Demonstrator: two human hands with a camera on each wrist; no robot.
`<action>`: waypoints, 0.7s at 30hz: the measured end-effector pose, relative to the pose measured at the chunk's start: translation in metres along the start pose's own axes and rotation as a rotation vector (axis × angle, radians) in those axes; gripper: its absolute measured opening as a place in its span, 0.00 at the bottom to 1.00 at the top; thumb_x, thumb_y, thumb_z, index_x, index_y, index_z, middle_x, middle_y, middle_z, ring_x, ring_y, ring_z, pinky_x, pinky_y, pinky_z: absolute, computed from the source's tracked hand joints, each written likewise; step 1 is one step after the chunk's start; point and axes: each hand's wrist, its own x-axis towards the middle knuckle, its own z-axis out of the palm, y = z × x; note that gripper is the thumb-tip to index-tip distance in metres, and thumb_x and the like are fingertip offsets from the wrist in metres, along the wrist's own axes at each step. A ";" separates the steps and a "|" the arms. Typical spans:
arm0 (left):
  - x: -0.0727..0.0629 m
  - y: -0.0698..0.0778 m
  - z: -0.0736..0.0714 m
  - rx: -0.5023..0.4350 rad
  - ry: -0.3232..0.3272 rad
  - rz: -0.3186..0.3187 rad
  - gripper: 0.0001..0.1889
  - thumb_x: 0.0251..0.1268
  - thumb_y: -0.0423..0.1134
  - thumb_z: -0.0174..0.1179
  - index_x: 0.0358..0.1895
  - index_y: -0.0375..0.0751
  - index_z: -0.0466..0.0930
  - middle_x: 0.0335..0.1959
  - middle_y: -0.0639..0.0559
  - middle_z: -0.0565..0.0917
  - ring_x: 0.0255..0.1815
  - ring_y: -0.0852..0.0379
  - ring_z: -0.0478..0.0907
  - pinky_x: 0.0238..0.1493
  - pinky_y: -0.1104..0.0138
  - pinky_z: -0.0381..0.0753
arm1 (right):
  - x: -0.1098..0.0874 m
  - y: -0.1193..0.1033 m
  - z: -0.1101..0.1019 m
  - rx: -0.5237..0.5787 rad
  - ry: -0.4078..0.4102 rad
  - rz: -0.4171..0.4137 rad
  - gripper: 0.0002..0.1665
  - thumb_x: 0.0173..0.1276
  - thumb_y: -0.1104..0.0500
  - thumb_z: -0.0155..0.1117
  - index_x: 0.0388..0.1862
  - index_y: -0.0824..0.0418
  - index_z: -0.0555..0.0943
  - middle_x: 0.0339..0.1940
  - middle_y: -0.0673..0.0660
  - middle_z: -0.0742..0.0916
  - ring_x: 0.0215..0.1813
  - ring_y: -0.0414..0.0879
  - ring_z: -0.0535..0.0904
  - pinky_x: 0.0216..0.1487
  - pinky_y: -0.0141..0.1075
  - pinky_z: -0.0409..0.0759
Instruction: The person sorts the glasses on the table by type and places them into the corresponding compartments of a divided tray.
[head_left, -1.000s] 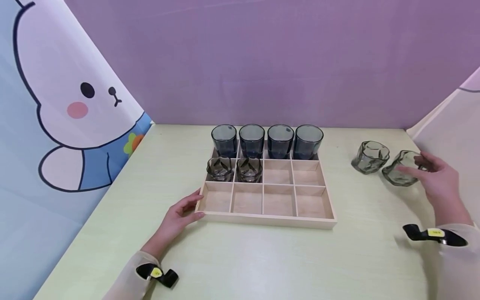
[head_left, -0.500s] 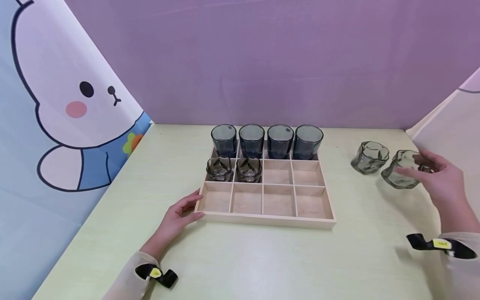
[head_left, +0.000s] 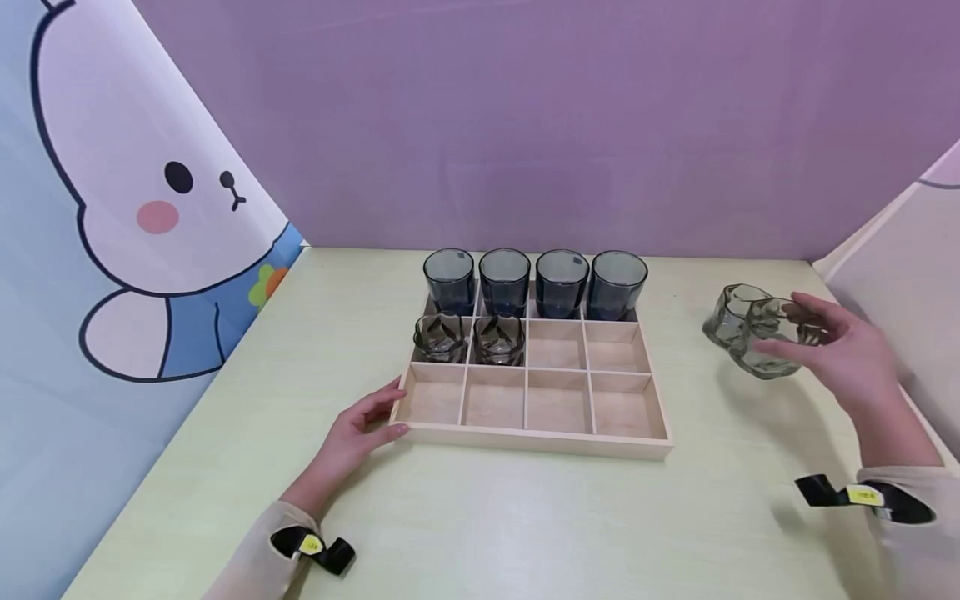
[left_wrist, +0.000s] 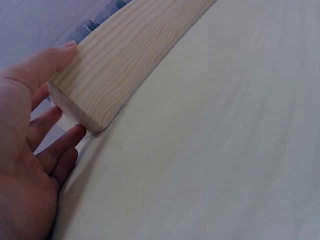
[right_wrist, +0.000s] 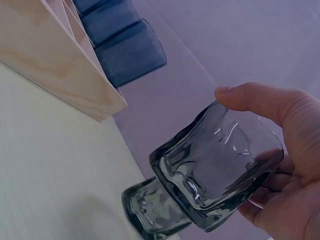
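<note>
My right hand (head_left: 858,362) grips a wavy, clear grey glass tumbler (head_left: 767,337) by its side and holds it above the table, tilted. A second wavy tumbler (head_left: 722,317) stands on the table just behind it, partly hidden by the held one. In the right wrist view, thumb and fingers span the held glass (right_wrist: 215,160) near its rim. My left hand (head_left: 356,433) holds the near left corner of a light wooden compartment tray (head_left: 525,440), thumb at the front wall and fingers against the left side. The left wrist view shows this corner (left_wrist: 95,95) close up.
Tall blue-grey glasses (head_left: 504,282) fill the tray's back row. Two short dark wavy glasses (head_left: 440,340) occupy the left of its middle row; the other compartments hold nothing. A purple cloth (head_left: 555,125) hangs behind the pale table (head_left: 525,533).
My right hand has lifted the tumbler off the table and carried it left, so it now overlaps the second tumbler in the head view. My left hand stays at the tray corner.
</note>
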 end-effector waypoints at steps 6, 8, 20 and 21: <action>0.000 0.002 0.001 -0.005 -0.001 -0.003 0.26 0.60 0.27 0.68 0.63 0.30 0.75 0.73 0.39 0.66 0.58 0.54 0.76 0.57 0.73 0.73 | -0.002 -0.010 0.014 0.000 -0.032 -0.046 0.47 0.55 0.59 0.80 0.73 0.46 0.71 0.47 0.27 0.80 0.49 0.24 0.72 0.42 0.15 0.68; -0.001 0.002 0.001 0.002 -0.001 -0.007 0.26 0.60 0.27 0.68 0.63 0.30 0.75 0.73 0.39 0.66 0.58 0.54 0.76 0.57 0.73 0.73 | -0.001 -0.013 0.020 0.001 -0.051 -0.056 0.47 0.55 0.59 0.80 0.73 0.46 0.71 0.48 0.27 0.80 0.50 0.25 0.72 0.42 0.15 0.68; -0.002 0.001 0.001 0.003 0.003 0.005 0.26 0.60 0.28 0.68 0.62 0.31 0.76 0.73 0.40 0.67 0.57 0.58 0.76 0.58 0.72 0.72 | 0.005 -0.034 0.052 -0.075 -0.130 -0.161 0.52 0.53 0.57 0.82 0.74 0.61 0.67 0.58 0.41 0.77 0.55 0.32 0.71 0.46 0.15 0.68; -0.001 0.001 0.001 0.003 0.004 0.002 0.26 0.60 0.28 0.68 0.62 0.31 0.76 0.73 0.40 0.67 0.57 0.59 0.76 0.58 0.73 0.72 | 0.006 -0.036 0.055 -0.080 -0.139 -0.173 0.52 0.52 0.57 0.82 0.74 0.62 0.67 0.59 0.43 0.77 0.56 0.32 0.71 0.46 0.15 0.67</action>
